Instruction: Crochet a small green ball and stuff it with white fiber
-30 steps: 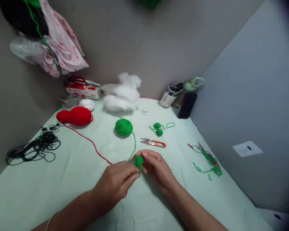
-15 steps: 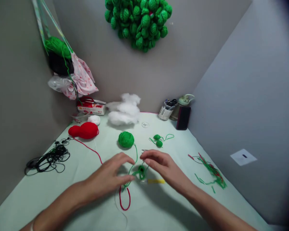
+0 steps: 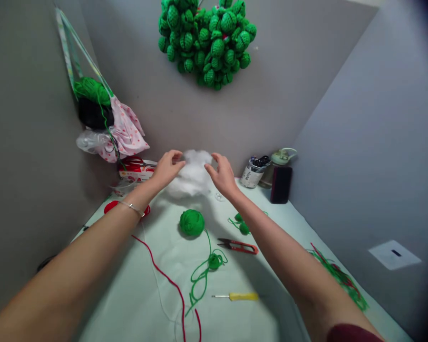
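Both of my hands reach to the back of the table, one on each side of a fluffy white heap of stuffing (image 3: pixel 190 178). My left hand (image 3: pixel 167 169) is at its left edge, thumb and fingers apart. On the opposite side my right hand (image 3: pixel 222 175) curves beside the stuffing, fingers also apart. Whether the fingertips touch the fluff is hard to tell. Nearer to me lie a green yarn ball (image 3: pixel 191 223), a small green crocheted piece (image 3: pixel 214 261) with loops of yarn, orange thread snips (image 3: pixel 239 246) and a yellow-handled crochet hook (image 3: pixel 243 296).
Red yarn (image 3: pixel 157 266) trails along the front left. A labelled pen jar (image 3: pixel 251 174), a bottle (image 3: pixel 280 157) and a dark phone (image 3: pixel 281 185) stand at the back right. Yarn scraps (image 3: pixel 342 280) lie on the right. A pink bag (image 3: pixel 126 128) and a green crocheted bunch (image 3: pixel 210 42) hang above.
Both hands have moved forward from the small green piece to the white stuffing. The green piece, the snips and the yellow-handled crochet hook now lie uncovered. The view has tilted slightly.
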Demonstrator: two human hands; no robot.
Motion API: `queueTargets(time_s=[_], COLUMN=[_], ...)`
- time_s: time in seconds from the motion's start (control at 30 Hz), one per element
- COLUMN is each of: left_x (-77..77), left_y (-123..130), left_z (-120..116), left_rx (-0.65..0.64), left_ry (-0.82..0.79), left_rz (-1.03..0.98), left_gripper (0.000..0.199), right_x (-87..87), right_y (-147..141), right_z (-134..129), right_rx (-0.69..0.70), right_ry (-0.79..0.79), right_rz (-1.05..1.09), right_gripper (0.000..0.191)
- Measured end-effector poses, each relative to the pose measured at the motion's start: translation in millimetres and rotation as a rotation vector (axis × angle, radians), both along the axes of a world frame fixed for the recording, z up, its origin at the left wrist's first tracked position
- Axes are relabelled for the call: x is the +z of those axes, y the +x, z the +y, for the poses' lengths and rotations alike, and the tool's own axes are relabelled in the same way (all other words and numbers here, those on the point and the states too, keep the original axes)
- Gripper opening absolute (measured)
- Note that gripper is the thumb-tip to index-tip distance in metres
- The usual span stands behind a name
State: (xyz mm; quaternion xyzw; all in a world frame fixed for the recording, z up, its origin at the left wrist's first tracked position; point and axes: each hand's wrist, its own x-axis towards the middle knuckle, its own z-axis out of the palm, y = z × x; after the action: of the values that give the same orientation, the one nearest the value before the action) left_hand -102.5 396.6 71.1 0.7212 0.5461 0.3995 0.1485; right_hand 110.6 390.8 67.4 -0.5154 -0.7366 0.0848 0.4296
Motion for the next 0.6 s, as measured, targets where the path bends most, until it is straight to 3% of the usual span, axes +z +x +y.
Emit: queueTargets(time_s=[0.13,0.27,0.37,0.43,0.5,0.6], left_x=[-28.6,-55.0,-47.8,-37.7,-32.0,-34.8], left_y=[21,15,-8,-20,-22,-6], left_z=[11,-4,-2,7,15,20], left_rx=[-0.169,-0.338,-0.340,-0.251,-0.143,-0.091], left_ry=[-0.142,-0.255,-0.259,-0.204,-0.144,-0.144], left_rz=[0.078,0.137,0.092,0.018,-0.057,-0.118], left_gripper=[0.040,0.038,0.038,0.038,0.045,0.062], right_x=[-11.5,-52.3,-81.9,-91.0,-90.3,-77.6], right_y=[-20,-25,-20,-16,-14,-15], right_z=[34,28,17,13,13,14], right_rx=[-0.020,0.088,0.153,0.169,0.170,0.164], right_ry=[0.038,0.016,-0.011,-0.025,-0.022,0.002], right_rz=[-0.059,-0.145,-0.177,-0.175,-0.161,-0.137], right_gripper=[0.054,0.051,0.067,0.077,0.082,0.085])
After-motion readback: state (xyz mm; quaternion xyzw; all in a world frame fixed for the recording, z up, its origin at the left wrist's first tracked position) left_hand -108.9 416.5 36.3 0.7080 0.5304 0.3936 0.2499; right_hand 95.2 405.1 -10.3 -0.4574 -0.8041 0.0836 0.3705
